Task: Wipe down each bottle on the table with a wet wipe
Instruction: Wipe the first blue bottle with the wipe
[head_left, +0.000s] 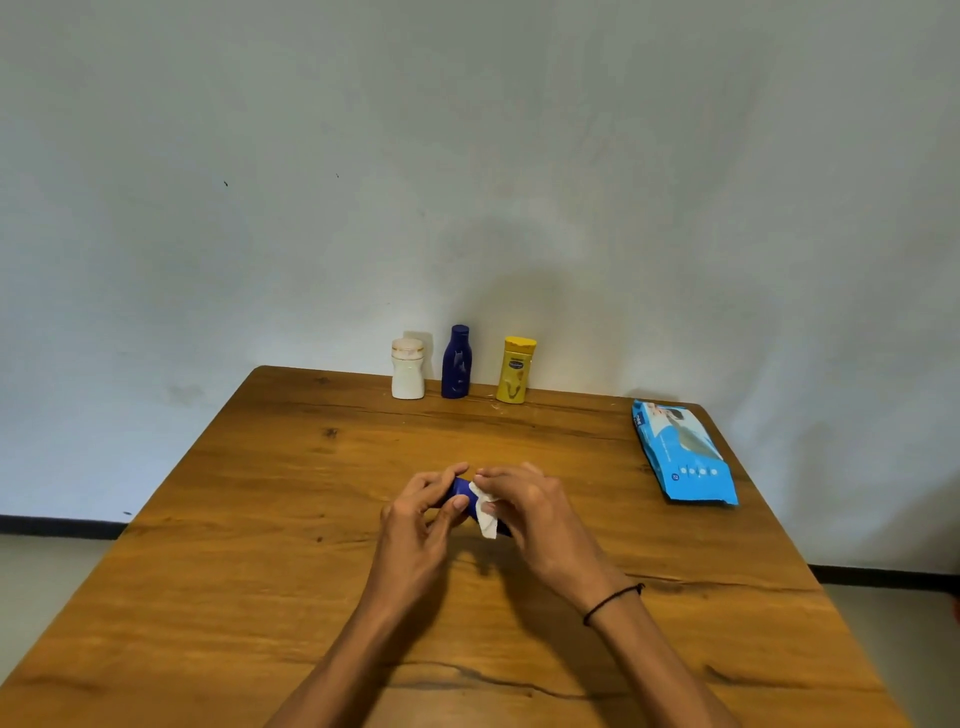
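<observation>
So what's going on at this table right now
A person is cleaning a small blue bottle: the left hand grips it while the right hand holds a white wet wipe against it. A white bottle, a dark blue bottle and a yellow bottle stand at the table's far edge, the wipes pack lying to the right.

Three upright bottles, white (408, 370), dark blue (456, 364) and yellow (515, 371), stand just apart along the table's (260, 493) far edge, a blue wipes pack (683, 451) lies by the far right corner, and both hands, apparently above mid-table, leave bare wood on every side.
</observation>
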